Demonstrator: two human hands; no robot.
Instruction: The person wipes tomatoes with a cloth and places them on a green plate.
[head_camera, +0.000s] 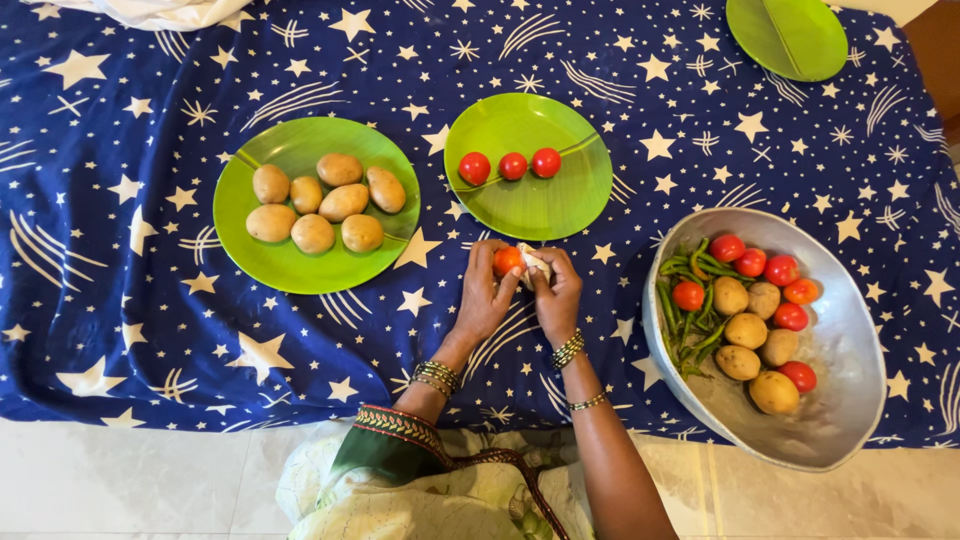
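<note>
Tomato (507, 260) being pinched between left hand (485, 300) and right hand (556, 295), right grip also bunching a cloth (533, 265), just above the blue sheet (120, 300). Possibly slipping free mid-wipe and rolling off. Beyond, lying ready: middle plate (530, 215) carrying three tomatoes (511, 165).

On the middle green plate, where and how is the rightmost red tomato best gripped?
Probably from above, fingertips pinching the round sides of the rightmost red tomato front and back. Its neighbour sits close on one side, and the flat green round plate leaves the top open.
</note>
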